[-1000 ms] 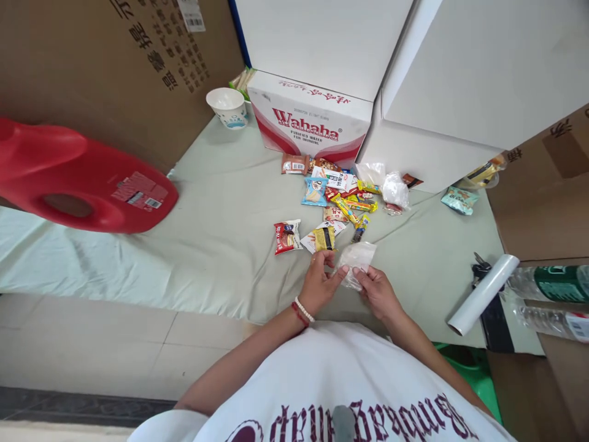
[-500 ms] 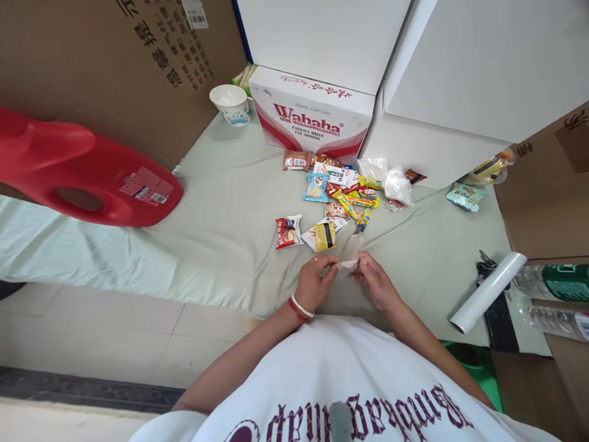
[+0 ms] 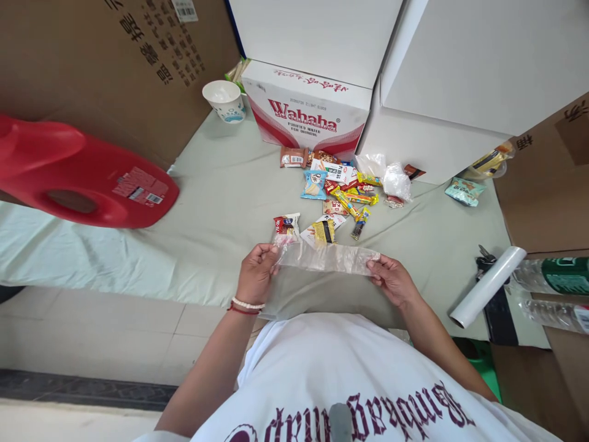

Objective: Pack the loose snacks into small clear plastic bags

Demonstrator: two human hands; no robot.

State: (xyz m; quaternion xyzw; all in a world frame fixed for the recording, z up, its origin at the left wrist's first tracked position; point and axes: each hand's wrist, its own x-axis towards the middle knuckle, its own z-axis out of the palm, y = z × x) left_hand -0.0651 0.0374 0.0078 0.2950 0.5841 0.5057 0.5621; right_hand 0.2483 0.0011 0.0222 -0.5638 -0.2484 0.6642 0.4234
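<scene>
Stretched between my two hands is a clear plastic bag (image 3: 329, 259), drawn out flat into a strip. My left hand (image 3: 257, 270) pinches its left end, and my right hand (image 3: 391, 277) grips the right end. Just beyond the bag lie a red and white snack packet (image 3: 287, 226), whose lower part shows through the plastic, and a yellow packet (image 3: 324, 232) on a white one. A small yellow and dark stick packet (image 3: 360, 223) rests nearby. Farther back is a heap of snack packets, with a blue packet (image 3: 315, 185) at its left side.
A Wahaba-style red and white carton (image 3: 304, 113) stands behind the snacks. At left are a red jug (image 3: 110, 178) and a paper cup (image 3: 225, 103). A crumpled clear bag (image 3: 397, 182) lies right of the heap. A white roll (image 3: 488, 287) and plastic bottles (image 3: 561, 279) are at right.
My hands have moved apart, the left one leftward and the right one rightward. The bag, bunched between them before, is now spread wide.
</scene>
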